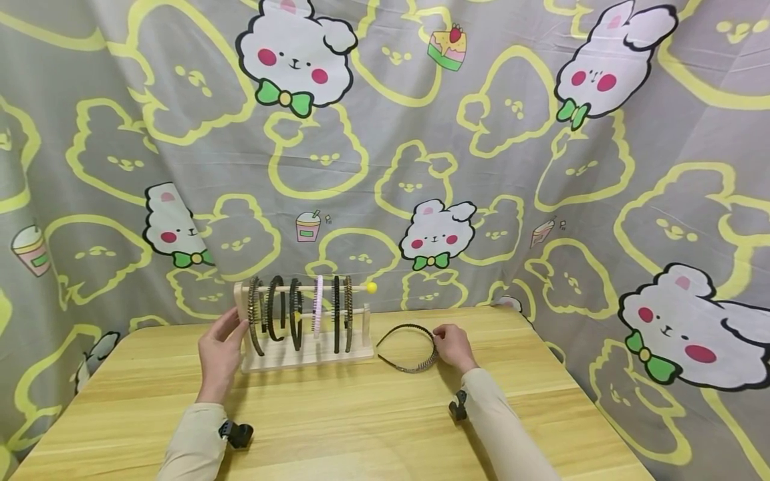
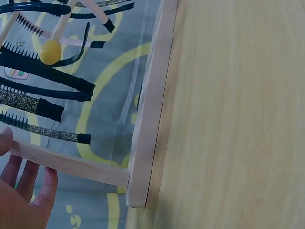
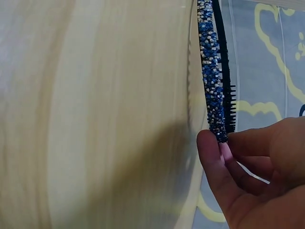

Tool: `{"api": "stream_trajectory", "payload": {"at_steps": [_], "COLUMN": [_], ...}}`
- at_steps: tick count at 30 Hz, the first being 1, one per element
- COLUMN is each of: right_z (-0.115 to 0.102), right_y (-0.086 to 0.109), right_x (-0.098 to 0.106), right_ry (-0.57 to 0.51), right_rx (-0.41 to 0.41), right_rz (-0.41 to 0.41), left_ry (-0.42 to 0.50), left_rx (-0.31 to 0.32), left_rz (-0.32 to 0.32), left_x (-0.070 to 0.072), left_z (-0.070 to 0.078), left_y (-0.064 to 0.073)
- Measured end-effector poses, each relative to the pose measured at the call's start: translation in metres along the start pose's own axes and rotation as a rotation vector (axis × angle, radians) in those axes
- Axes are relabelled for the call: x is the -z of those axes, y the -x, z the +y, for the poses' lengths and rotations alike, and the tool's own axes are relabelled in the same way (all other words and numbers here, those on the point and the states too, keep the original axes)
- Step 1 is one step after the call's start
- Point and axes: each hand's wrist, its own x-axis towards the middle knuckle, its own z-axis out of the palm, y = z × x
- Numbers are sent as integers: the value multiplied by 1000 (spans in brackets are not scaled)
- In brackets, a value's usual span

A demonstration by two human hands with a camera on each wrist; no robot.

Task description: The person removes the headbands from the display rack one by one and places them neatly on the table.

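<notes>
My left hand [image 1: 219,351] grips the left upright of a pale wooden headband rack [image 1: 307,361]. In the left wrist view, the thumb lies on one side of that upright [image 2: 71,164] and the fingers on the other. Several headbands hang from the rack's bars, mostly dark, some glittery, and one pale pink headband [image 1: 318,297]. To the right of the rack, my right hand [image 1: 454,347] pinches a toothed headband [image 1: 426,364] at its curved top, its two ends pointing toward the rack. The right wrist view shows blue and silver glitter along this headband [image 3: 212,71], between thumb and fingertips.
A yellow ball [image 1: 371,287] caps the right end of the rack's upper bar. The rack stands toward the back of a wood-grain table [image 1: 337,427]. Behind and beside the table hangs a grey patterned curtain [image 1: 373,127].
</notes>
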Motion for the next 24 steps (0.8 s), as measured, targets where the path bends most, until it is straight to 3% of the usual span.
{"api": "stream_trajectory", "payload": {"at_steps": [24], "right_z": [3], "right_y": [1], "right_x": [-6], "right_ry": [-60], "right_rx": [-87], "right_rz": [-18], "left_ry": [-24], "left_rx": [-3], "left_rz": [5], "left_x": [-1], "left_z": [-3], "left_y": [-1]}}
